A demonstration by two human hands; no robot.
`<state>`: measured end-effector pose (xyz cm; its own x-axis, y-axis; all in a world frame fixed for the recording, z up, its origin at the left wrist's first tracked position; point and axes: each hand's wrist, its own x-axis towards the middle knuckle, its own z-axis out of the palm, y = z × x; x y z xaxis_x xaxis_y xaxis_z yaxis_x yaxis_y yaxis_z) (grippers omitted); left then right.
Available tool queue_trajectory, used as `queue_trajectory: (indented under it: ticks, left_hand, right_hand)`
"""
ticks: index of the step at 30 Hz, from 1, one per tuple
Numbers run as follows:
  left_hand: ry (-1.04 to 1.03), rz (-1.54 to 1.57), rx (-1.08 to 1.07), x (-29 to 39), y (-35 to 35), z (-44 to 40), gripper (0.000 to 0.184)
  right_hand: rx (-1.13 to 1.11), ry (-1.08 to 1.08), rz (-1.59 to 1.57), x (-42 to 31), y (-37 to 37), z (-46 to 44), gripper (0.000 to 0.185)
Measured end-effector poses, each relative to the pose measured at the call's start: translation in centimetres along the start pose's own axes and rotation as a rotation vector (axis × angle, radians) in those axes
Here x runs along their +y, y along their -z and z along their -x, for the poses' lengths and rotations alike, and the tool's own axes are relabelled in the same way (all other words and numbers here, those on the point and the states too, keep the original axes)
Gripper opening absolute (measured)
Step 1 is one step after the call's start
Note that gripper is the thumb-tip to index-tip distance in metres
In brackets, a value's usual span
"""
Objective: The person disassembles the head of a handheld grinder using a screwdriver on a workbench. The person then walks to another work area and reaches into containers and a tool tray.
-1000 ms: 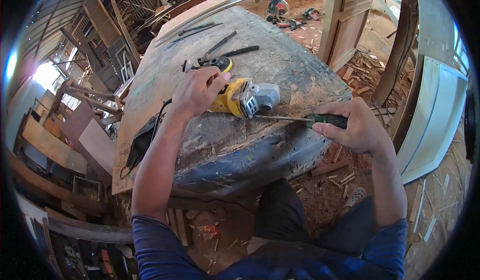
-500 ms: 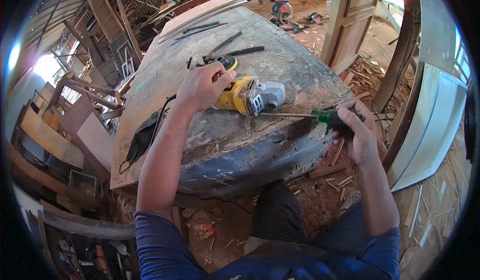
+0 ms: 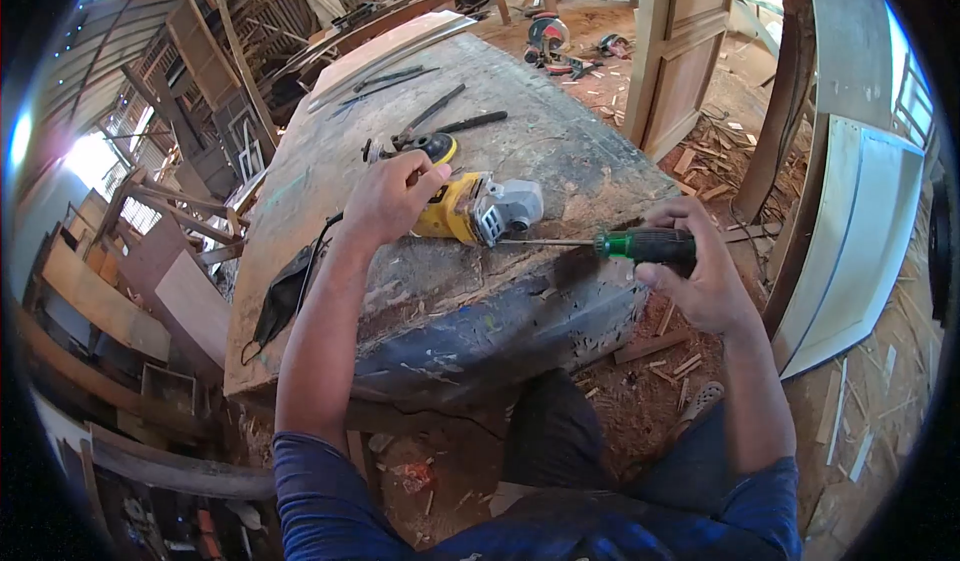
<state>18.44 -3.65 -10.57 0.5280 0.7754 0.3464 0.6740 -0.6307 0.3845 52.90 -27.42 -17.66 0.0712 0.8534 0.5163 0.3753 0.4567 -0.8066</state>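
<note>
A yellow angle grinder (image 3: 462,207) with a silver gear head lies on its side near the front edge of the worn workbench (image 3: 540,151). My left hand (image 3: 388,199) is closed around the rear of its body, partly hiding it. In my right hand (image 3: 708,279) is a screwdriver (image 3: 652,245) with a green and black handle, the thumb below and the fingers behind and above. Its shaft points left, level, and the tip meets the gear head's side; the exact contact point is too small to make out.
Behind the grinder lie a black and yellow round tool part (image 3: 436,148) and pincers (image 3: 470,121). A black face mask (image 3: 283,296) rests at the bench's left. A panelled wooden door (image 3: 680,56) stands beyond; a circular saw (image 3: 548,36) sits on the littered floor.
The fingers of my right hand have loosened and shifted on the screwdriver handle, with the thumb now lower. My left hand stays on the angle grinder. The whole view has shifted slightly.
</note>
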Motion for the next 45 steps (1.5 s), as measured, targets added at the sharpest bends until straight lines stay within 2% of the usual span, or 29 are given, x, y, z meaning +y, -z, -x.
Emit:
queue_trajectory:
  ticks: [3,5,7,10,13,15,17,19,21,23,24,26,27,29,31,33,35,36,38,42,44,45]
  left_hand:
    - [0.029,-0.037,-0.021,0.2,0.2,0.0,0.051]
    - [0.030,-0.023,-0.011,0.0,0.0,-0.1,0.051]
    - [0.034,-0.021,-0.009,-0.2,-0.1,-0.1,0.051]
    - [0.042,-0.026,-0.011,-0.1,-0.2,-0.1,0.050]
    - [0.051,-0.028,-0.008,0.2,0.0,-0.1,0.050]
    - [0.058,-0.024,-0.010,0.2,0.0,0.0,0.050]
    - [0.048,-0.020,-0.005,0.2,0.0,0.0,0.051]
    - [0.047,-0.021,-0.006,0.3,0.0,0.0,0.051]
    - [0.056,-0.026,-0.011,0.4,0.1,0.1,0.051]
    - [0.061,-0.027,-0.010,0.4,0.1,0.2,0.051]
    - [0.061,-0.028,-0.009,0.4,0.1,0.1,0.051]
    - [0.073,-0.023,-0.012,0.5,0.1,0.1,0.051]
    - [0.078,-0.021,-0.015,0.5,0.1,0.1,0.051]
    - [0.056,-0.011,-0.012,0.1,0.0,0.0,0.051]
    - [0.036,-0.005,-0.005,-0.2,-0.2,-0.1,0.051]
    - [0.023,-0.006,0.007,0.0,-0.2,-0.1,0.051]
    - [0.059,-0.005,-0.035,0.6,0.2,0.1,0.051]
    - [0.077,-0.002,-0.056,1.1,0.4,0.2,0.051]
    - [0.087,-0.012,-0.062,1.1,0.5,0.2,0.051]
    - [0.080,-0.015,-0.043,0.7,0.2,0.2,0.053]
    - [0.074,-0.015,-0.023,0.8,0.0,0.3,0.053]
    - [0.072,-0.016,-0.012,0.7,0.0,0.3,0.053]
  right_hand:
    - [-0.043,-0.285,-0.003,0.4,0.7,0.2,0.032]
    - [-0.031,-0.231,0.000,1.2,0.8,0.2,0.030]
    - [0.041,0.082,0.003,1.5,0.3,0.1,0.029]
    - [0.028,0.223,-0.092,2.0,-0.2,-0.6,0.032]
    - [0.017,-0.285,-0.245,-1.0,-0.2,-0.4,0.037]
    - [0.011,-0.384,-0.136,-1.4,0.1,-0.6,0.040]
    - [0.063,-0.240,-0.065,-0.6,-0.2,-0.6,0.041]
    - [0.173,0.150,-0.027,1.3,-1.0,-0.5,0.040]
    - [0.128,0.332,-0.028,2.1,-0.9,-1.7,0.038]
    - [0.082,0.170,-0.079,1.2,-0.7,-1.8,0.035]
    - [0.058,-0.081,-0.125,-1.1,-0.3,-1.5,0.033]
    - [0.007,-0.389,-0.141,-2.6,0.3,-1.3,0.034]
    - [-0.019,-0.446,-0.113,-2.7,0.6,-1.4,0.034]
    - [-0.031,-0.256,-0.050,-1.2,1.0,-1.4,0.034]
    - [-0.001,0.240,0.026,1.9,0.9,-1.5,0.033]
    - [0.048,0.233,0.011,1.6,0.2,-1.2,0.031]
    - [0.045,-0.006,-0.037,-0.2,-0.1,-1.2,0.031]
    - [0.018,-0.242,-0.074,-2.1,0.4,-1.2,0.033]
    - [-0.022,-0.366,-0.075,-2.2,0.9,-1.0,0.037]
    - [0.012,0.048,-0.143,1.6,0.4,-0.9,0.038]
    - [0.044,0.089,-0.134,1.3,0.1,-1.0,0.035]
    - [0.048,0.034,-0.062,0.6,0.0,-1.0,0.032]
